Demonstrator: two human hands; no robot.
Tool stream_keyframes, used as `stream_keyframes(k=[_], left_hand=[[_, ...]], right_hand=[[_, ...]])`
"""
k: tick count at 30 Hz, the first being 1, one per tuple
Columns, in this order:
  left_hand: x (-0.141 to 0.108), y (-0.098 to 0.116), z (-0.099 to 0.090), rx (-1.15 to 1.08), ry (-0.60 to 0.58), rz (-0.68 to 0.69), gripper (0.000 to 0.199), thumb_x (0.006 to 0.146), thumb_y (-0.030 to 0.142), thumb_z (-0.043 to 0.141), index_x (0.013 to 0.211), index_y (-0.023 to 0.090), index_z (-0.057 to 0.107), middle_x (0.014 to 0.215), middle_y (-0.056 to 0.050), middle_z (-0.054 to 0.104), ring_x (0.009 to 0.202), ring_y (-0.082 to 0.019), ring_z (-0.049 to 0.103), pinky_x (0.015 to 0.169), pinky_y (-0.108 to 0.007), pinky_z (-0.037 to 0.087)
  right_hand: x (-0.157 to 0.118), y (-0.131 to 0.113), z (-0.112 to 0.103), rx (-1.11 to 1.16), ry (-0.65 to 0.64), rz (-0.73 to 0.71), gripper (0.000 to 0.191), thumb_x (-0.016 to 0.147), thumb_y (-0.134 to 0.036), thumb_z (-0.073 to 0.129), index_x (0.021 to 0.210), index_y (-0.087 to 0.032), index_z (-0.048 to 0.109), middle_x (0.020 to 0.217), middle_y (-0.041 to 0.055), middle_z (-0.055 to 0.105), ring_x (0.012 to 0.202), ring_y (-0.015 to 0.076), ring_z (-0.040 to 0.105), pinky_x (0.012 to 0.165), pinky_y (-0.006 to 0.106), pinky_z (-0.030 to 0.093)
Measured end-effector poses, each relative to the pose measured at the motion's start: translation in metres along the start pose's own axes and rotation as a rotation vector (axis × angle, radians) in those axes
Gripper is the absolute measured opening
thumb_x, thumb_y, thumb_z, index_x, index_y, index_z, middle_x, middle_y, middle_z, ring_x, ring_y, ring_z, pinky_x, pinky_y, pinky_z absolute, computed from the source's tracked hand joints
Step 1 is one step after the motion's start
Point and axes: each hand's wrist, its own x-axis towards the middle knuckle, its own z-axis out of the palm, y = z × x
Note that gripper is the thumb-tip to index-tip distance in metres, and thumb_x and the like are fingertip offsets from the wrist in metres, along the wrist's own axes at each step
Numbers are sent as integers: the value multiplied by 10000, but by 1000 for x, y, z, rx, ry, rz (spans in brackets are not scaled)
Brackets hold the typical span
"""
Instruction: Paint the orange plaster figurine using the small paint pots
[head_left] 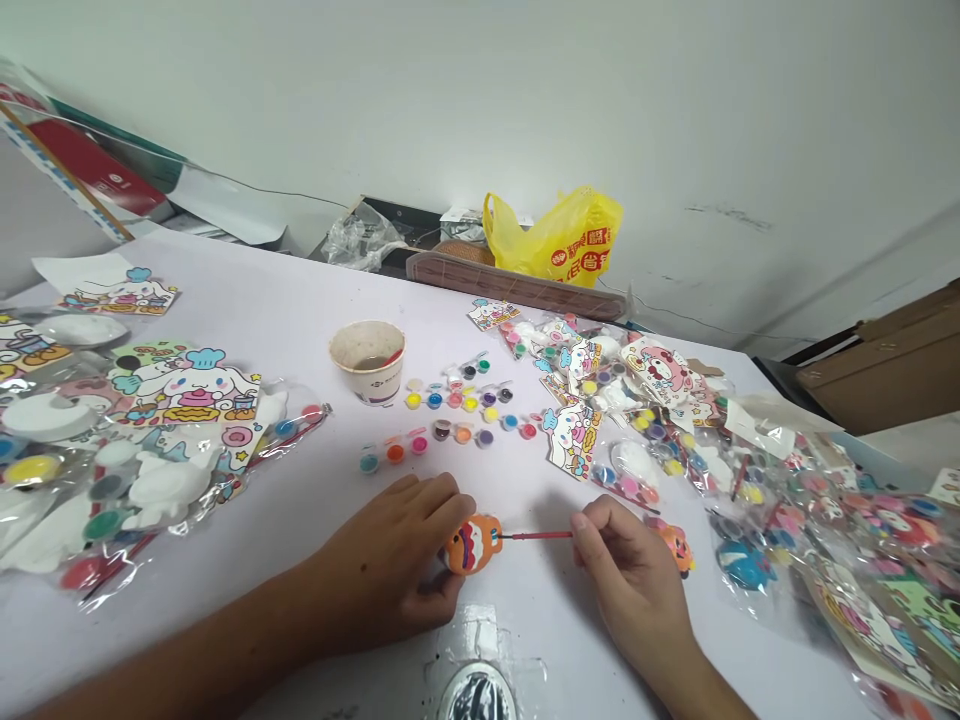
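Pinched in my left hand [420, 555] is a small painted figurine [474, 545], mostly orange with a white, red and purple patch. My right hand [634, 565] grips a thin red paintbrush [544, 535] between thumb and fingers. The brush's dark tip meets the figurine's right end, by a small blue mark. Beyond my hands, several little open paint pots [463, 435] sit in short strips of many colours. Behind them on the left stands a paper cup [367, 362] with murky water and something red inside. Another painted figurine [675, 545], orange and pink, lies partly hidden behind my right hand.
Clear bags of white figurines and paints [172, 470] cover the table's left side. More such packets [660, 440] spread along the right, near a blue figurine [745, 565]. A round object [477, 692] sits at the front edge. A yellow plastic bag [559, 240] stands at the back.
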Motion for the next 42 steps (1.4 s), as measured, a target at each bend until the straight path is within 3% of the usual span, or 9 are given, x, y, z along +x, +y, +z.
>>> stream_keyframes(k=[12, 20, 24, 29, 34, 42], left_hand=[[0, 2, -1, 15, -10, -1, 252, 703, 146, 528, 931, 220, 450, 928, -22, 512, 798, -209, 478, 705, -325, 341], [0, 3, -1, 14, 24, 2, 249, 669, 123, 525, 872, 220, 419, 888, -14, 499, 782, -205, 457, 698, -332, 336], [0, 3, -2, 30, 31, 27, 249, 668, 132, 525, 874, 217, 415, 890, -19, 492, 801, -209, 451, 718, -342, 345], [-1, 3, -1, 35, 66, 56, 232, 684, 160, 532, 873, 216, 410, 898, -20, 487, 810, -214, 441, 718, -353, 350], [-1, 1, 1, 60, 79, 68, 225, 675, 175, 534, 855, 216, 407, 904, -27, 490, 821, -221, 441, 713, -357, 355], [0, -2, 2, 66, 68, 83, 199, 701, 238, 556, 855, 216, 431, 918, -36, 511, 828, -226, 458, 738, -350, 374]], right_hand=[[-1, -3, 1, 20, -22, 23, 402, 942, -458, 519, 627, -210, 484, 536, -30, 466, 486, 120, 395, 471, 244, 317], [4, -7, 4, 156, 164, 65, 318, 903, -459, 585, 705, -210, 598, 602, -10, 562, 501, 125, 453, 466, 230, 376], [12, -15, 0, 134, 153, 45, 287, 904, -457, 583, 764, -210, 625, 609, -11, 566, 492, 124, 466, 462, 233, 399], [39, -40, -5, -90, 11, -124, 251, 923, -408, 561, 783, -211, 626, 647, 8, 601, 577, 155, 527, 524, 260, 423], [85, -75, 13, -294, -83, -308, 209, 943, -349, 527, 799, -214, 597, 691, 2, 628, 605, 150, 533, 572, 264, 402], [118, -78, 50, -408, -137, -314, 186, 942, -330, 510, 805, -225, 580, 654, -21, 631, 594, 151, 551, 575, 251, 374]])
